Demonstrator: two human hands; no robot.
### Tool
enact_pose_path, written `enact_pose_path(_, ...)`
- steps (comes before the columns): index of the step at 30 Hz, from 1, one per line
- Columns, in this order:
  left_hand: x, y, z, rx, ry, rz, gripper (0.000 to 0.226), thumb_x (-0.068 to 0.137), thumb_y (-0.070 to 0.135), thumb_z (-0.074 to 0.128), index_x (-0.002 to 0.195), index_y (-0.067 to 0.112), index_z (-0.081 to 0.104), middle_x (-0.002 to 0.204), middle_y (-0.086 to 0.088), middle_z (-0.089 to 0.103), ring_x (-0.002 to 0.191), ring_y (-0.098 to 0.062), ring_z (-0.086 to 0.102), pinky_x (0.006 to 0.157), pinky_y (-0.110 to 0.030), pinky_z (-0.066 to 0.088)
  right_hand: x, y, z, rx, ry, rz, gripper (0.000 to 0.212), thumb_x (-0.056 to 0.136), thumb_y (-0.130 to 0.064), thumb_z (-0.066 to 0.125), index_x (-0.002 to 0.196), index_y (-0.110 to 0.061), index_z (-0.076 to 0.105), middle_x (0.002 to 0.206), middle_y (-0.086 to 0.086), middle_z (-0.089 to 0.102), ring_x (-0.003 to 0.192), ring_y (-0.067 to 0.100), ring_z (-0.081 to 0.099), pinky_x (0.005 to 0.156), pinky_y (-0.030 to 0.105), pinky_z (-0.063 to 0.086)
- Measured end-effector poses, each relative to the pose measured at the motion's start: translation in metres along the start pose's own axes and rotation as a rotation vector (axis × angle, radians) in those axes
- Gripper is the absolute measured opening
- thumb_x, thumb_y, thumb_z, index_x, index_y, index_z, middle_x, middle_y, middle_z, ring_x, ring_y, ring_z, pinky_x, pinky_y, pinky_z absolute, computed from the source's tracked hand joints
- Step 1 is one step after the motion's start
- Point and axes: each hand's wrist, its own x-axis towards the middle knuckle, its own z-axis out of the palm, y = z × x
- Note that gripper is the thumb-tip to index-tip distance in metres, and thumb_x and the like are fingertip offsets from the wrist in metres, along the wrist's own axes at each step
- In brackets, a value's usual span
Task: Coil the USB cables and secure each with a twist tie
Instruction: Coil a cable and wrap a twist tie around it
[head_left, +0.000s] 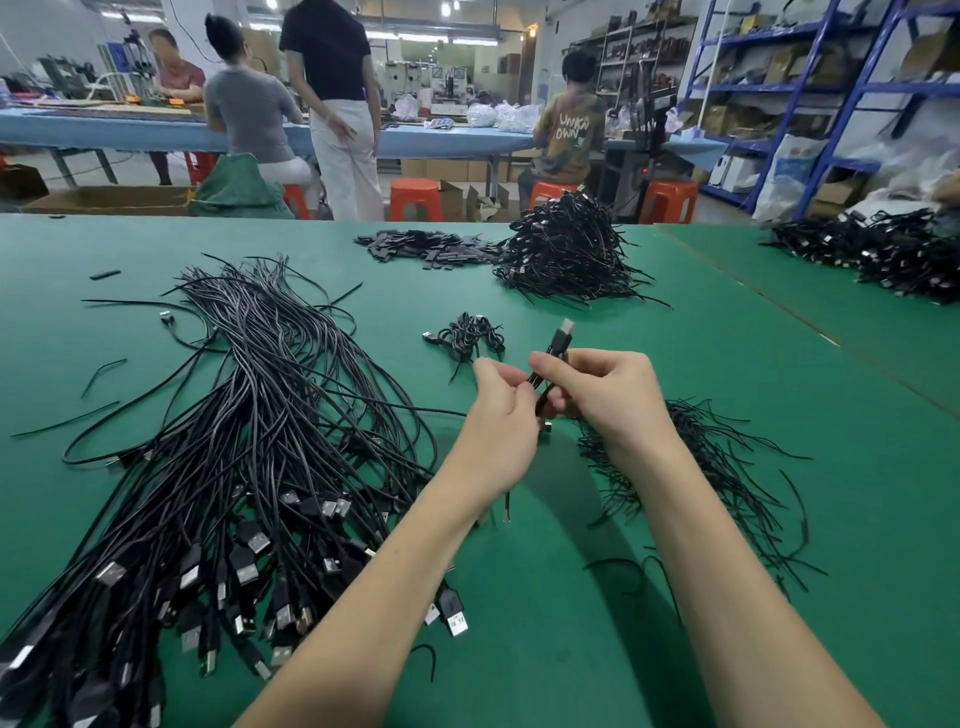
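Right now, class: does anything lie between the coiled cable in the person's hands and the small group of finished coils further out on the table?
Nothing visible does. The coiled cable is gripped by both the left hand and right hand, and only bare green table separates it from the finished coils just beyond.

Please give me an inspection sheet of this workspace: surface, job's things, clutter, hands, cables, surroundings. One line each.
Surface: green table, a seam running along its right part.
Job's things: coiled cable held upright, plug on top; loose twist ties at right; small tied coils ahead.
Clutter: flat black pieces; stray tie bits at left.
Hands: left hand pinches at the coil; right hand grips it.
Cables: uncoiled bundle at left; finished heap far ahead.
Surroundings: people at a blue bench, orange stools, shelving.
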Motion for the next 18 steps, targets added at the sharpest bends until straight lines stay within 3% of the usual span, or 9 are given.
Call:
enact_pose_path(4,0.004,-0.011,-0.002,-0.237,0.062,-0.104,0.009,0.105,0.013,0.037,0.098,0.019,0.039,0.082,-0.001,0.058,0.055,-0.002,0.051,0.053,-0.018,0.041,0.002,-0.004,-0.016,-0.058,-0.123,0.11,0.02,0.089,-0.037,0.077,0.091,-0.018,0.076,0.081,0.0,0.078,0.057,0.014,0.068,0.053,0.022,0.053)
enact_pose_path(5,0.005,-0.012,-0.004,-0.344,0.086,-0.133,0.011,0.104,0.008,0.036,0.097,0.016,0.038,0.08,-0.003,0.058,0.052,-0.003,0.048,0.048,-0.017,0.037,0.003,-0.003,-0.023,-0.211,-0.104,0.094,0.018,0.09,-0.04,0.074,0.093,-0.023,0.077,0.085,-0.004,0.079,0.059,0.012,0.069,0.055,0.021,0.052)
enact_pose_path(8,0.01,-0.012,-0.011,-0.575,0.134,-0.207,0.015,0.103,0.0,0.033,0.097,0.013,0.038,0.079,-0.008,0.055,0.051,-0.007,0.043,0.044,-0.018,0.032,0.006,0.005,-0.039,-0.979,-0.015,0.023,0.006,0.087,-0.038,0.071,0.085,-0.035,0.076,0.089,-0.013,0.075,0.081,0.012,0.068,0.07,0.025,0.051)
enact_pose_path(10,0.009,-0.011,-0.012,-0.624,0.14,-0.23,0.015,0.103,-0.001,0.033,0.098,0.012,0.039,0.08,-0.009,0.055,0.051,-0.008,0.044,0.045,-0.019,0.033,0.002,0.01,-0.036,-1.234,-0.05,0.119,0.006,0.082,-0.034,0.073,0.086,-0.039,0.074,0.099,-0.008,0.074,0.096,0.021,0.067,0.081,0.03,0.054)
enact_pose_path(14,0.007,-0.01,-0.011,-0.632,0.145,-0.243,0.016,0.103,-0.002,0.032,0.099,0.012,0.04,0.08,-0.009,0.055,0.052,-0.009,0.043,0.045,-0.02,0.033,0.002,0.015,-0.031,-1.285,-0.011,0.172,0.017,0.082,-0.022,0.074,0.076,-0.038,0.071,0.102,-0.001,0.074,0.096,0.028,0.067,0.077,0.03,0.051)
enact_pose_path(18,0.007,-0.011,-0.013,-0.641,0.145,-0.242,0.016,0.103,-0.002,0.033,0.1,0.012,0.04,0.08,-0.009,0.057,0.052,-0.009,0.044,0.045,-0.02,0.034,0.003,0.015,-0.034,-1.277,-0.008,0.141,0.012,0.083,-0.026,0.074,0.08,-0.037,0.07,0.103,0.0,0.073,0.096,0.029,0.067,0.08,0.032,0.053)
